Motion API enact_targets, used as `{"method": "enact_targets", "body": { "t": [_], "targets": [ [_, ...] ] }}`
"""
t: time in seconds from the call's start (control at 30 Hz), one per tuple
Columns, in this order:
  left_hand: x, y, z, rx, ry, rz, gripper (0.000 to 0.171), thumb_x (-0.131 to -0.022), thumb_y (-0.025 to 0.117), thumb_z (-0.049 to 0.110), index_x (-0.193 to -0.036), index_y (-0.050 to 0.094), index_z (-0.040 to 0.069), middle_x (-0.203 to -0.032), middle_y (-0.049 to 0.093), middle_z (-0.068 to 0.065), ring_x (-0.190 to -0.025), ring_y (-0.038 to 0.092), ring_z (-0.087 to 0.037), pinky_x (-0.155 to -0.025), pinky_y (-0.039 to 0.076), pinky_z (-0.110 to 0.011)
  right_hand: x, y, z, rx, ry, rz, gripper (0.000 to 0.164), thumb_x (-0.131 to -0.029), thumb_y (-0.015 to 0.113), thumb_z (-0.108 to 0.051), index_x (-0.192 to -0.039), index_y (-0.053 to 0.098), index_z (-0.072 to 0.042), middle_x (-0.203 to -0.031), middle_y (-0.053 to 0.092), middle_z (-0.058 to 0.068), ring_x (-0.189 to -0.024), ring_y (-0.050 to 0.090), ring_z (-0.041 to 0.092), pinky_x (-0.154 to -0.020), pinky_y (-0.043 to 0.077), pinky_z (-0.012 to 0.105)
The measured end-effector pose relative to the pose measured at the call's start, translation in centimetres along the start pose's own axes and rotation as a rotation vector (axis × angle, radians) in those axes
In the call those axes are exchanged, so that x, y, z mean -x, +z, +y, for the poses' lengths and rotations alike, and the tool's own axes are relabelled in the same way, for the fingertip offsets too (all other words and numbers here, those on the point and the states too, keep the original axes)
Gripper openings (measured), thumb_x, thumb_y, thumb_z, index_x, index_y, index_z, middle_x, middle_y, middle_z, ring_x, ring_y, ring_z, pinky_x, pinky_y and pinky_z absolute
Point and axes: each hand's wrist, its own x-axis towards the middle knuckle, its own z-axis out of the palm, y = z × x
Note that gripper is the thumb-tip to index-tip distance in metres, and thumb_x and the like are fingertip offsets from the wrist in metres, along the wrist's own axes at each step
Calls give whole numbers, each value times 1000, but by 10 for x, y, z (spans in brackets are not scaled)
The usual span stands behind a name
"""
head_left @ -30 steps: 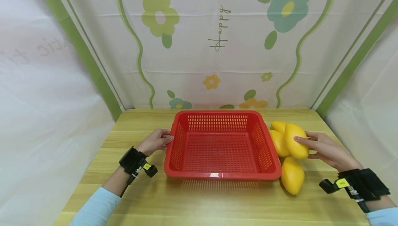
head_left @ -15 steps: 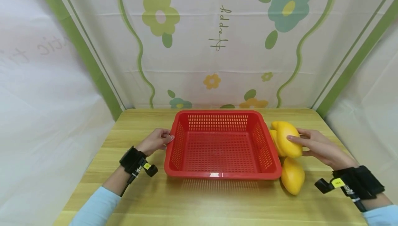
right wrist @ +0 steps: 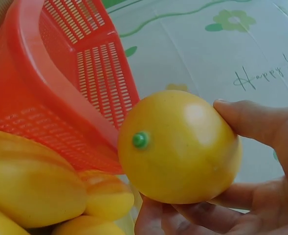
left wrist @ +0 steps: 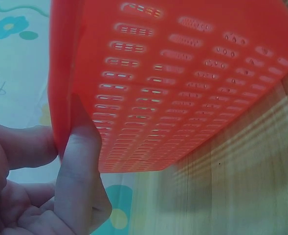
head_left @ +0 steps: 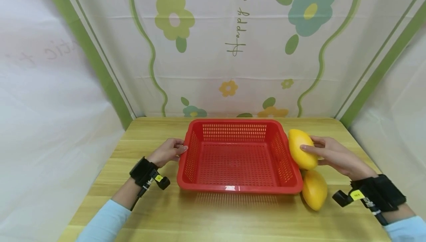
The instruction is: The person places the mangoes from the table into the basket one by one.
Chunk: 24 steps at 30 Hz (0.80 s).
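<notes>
A red plastic basket point(head_left: 237, 189) with slotted walls stands on the table, nothing lying inside it. My left hand point(head_left: 168, 150) pinches its left rim; in the left wrist view the thumb and a finger point(left wrist: 80, 166) are on either side of that rim. My right hand point(head_left: 337, 157) holds a yellow mango point(head_left: 301, 151) by the basket's right rim, thumb on one side and fingers beneath. Its green stem end point(right wrist: 140, 140) faces the right wrist camera. One more mango point(head_left: 314, 190) lies beside the basket's near right corner. Several mangoes point(right wrist: 31, 181) show below the basket in the right wrist view.
The wooden table point(head_left: 213, 221) extends in front of the basket. A white flowered cloth point(head_left: 199, 60) hangs behind the table, and white cloth also rises at both sides. Each wrist wears a black strap with a small camera point(head_left: 342, 198).
My right hand has moved left with the mango, from over the other mangoes to the basket's right rim. My left hand keeps its place on the left rim.
</notes>
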Motion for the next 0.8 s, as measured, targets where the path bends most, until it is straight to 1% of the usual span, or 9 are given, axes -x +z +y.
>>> {"method": "enact_targets", "body": {
  "t": [0.07, 0.1, 0.37, 0.57, 0.73, 0.8],
  "targets": [
    [0, 0, 0, -1, 1, 0, 32, -100, 48, 8, -124, 49, -14, -103, 62, -25, -79, 66, -20, -64, 59, -30, -2, 1, -2, -1, -8, -6, 75, -99, 51, -35, -148, 14, 9, -145, 32, 37, -118, 49, 42, -89, 52, 56],
    [0, 0, 0, -2, 1, -1, 33, -101, 48, 8, -124, 49, -14, -104, 62, -25, -79, 66, -20, -64, 59, -29, -2, 2, -3, -4, -16, -11, 75, -99, 51, -34, -148, 14, 9, -145, 32, 38, -118, 49, 41, -89, 52, 56],
    [-1, 1, -1, -4, 4, -3, 32, -100, 48, 8, -124, 50, -14, -101, 62, -23, -79, 66, -21, -64, 60, -30, -7, 8, -11, -7, -38, -34, 73, -98, 53, -33, -147, 19, 8, -138, 43, 33, -108, 56, 33, -87, 55, 50],
    [-1, 0, -1, -4, 6, -4, 32, -101, 48, 9, -124, 49, -14, -101, 62, -23, -79, 66, -21, -64, 60, -30, -12, 10, -20, 38, -55, -45, 74, -96, 56, -35, -147, 23, 7, -135, 47, 31, -105, 58, 31, -84, 57, 47],
    [-2, 0, -1, 5, 2, -6, 33, -101, 48, 9, -124, 49, -14, -102, 63, -24, -79, 67, -21, -65, 60, -30, -15, 12, -28, 71, -57, -80, 73, -95, 58, -36, -146, 27, 6, -136, 48, 30, -105, 57, 31, -85, 55, 50],
    [-2, 0, -2, 8, 1, -7, 33, -101, 48, 9, -124, 49, -14, -103, 63, -25, -79, 67, -21, -64, 60, -30, -17, 13, -29, 80, -48, -94, 73, -94, 59, -36, -146, 28, 5, -136, 49, 28, -105, 57, 31, -85, 55, 50]
  ]
}}
